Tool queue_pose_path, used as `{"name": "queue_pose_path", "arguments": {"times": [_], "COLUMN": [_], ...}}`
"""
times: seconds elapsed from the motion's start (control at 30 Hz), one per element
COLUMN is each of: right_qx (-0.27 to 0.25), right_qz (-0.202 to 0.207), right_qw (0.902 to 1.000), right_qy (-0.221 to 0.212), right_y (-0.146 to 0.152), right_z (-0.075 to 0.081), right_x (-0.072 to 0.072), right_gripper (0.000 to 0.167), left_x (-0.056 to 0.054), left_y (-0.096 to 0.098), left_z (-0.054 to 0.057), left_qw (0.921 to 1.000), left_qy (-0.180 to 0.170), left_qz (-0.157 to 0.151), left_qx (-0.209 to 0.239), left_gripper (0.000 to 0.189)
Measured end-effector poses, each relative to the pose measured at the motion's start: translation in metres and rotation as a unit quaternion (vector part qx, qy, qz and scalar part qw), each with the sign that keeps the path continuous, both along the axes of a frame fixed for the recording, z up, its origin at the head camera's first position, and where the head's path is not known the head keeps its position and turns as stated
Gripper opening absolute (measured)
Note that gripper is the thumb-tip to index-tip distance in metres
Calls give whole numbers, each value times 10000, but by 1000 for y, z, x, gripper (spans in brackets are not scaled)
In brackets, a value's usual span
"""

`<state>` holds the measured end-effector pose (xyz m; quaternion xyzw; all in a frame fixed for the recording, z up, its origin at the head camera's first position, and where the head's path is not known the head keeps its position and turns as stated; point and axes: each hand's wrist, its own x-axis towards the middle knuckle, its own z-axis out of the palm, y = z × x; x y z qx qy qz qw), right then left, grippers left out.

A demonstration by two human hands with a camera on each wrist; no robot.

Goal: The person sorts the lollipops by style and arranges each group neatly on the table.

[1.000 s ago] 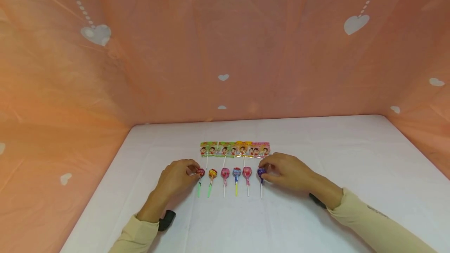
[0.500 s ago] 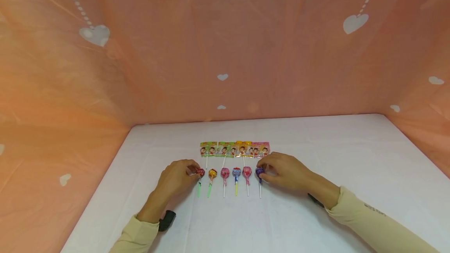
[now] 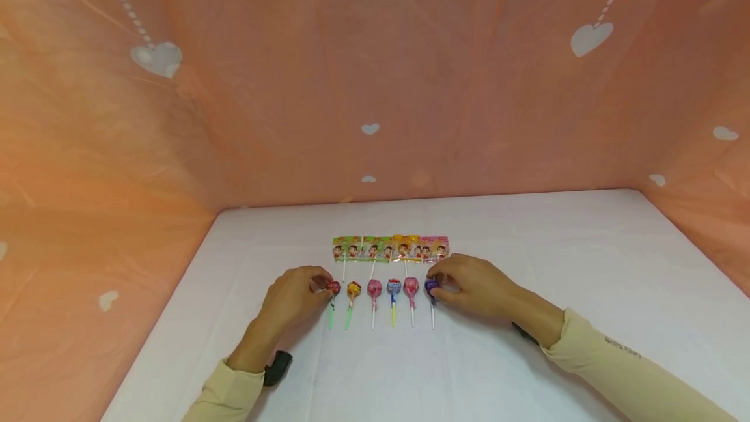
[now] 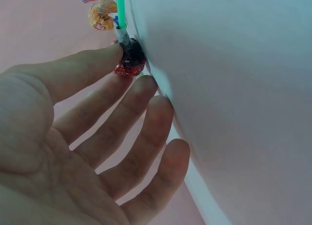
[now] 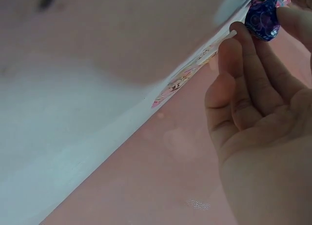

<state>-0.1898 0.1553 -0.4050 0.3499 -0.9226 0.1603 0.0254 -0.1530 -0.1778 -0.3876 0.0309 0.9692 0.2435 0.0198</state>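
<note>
At the left end of a row of lollipops, my left hand (image 3: 297,295) pinches the head of a dark red lollipop (image 4: 130,64) with a green stick between thumb and forefinger. The other fingers are loosely bent. My right hand (image 3: 482,286) holds the head of a purple lollipop (image 5: 263,21) with a white stick at the right end, thumb on one side and fingers on the other. Between the hands lie a yellow lollipop (image 3: 354,290), a pink lollipop (image 3: 374,288), a blue lollipop (image 3: 394,287) and another pink lollipop (image 3: 411,286), sticks toward me.
Behind the row, several flat green, orange and pink candy packets (image 3: 375,249) lie side by side, some with white sticks pointing toward me. Everything rests on a white-covered table (image 3: 375,376). An orange curtain (image 3: 410,83) with white hearts stands around its back and sides.
My right hand has shifted slightly left with the purple lollipop, bringing it closer to the neighbouring pink one. My left hand has stayed in place on the dark red lollipop.
</note>
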Motion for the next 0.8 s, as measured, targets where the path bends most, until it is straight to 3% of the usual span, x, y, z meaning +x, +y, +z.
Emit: {"name": "queue_pose_path", "arguments": {"times": [0.53,0.8], "right_qx": [49,28], "right_qz": [-3,-91], "right_qw": [9998,10000], "right_qy": [178,-23], "right_y": [-5,-4], "right_z": [2,2], "right_x": [-1,0], "right_gripper": [22,23], "left_x": [2,4], "left_y": [-2,0], "left_z": [2,2], "left_qw": [10000,9999], "left_qy": [-17,-67], "left_qz": [-7,6], "left_qx": [-12,81], "left_gripper": [15,15]}}
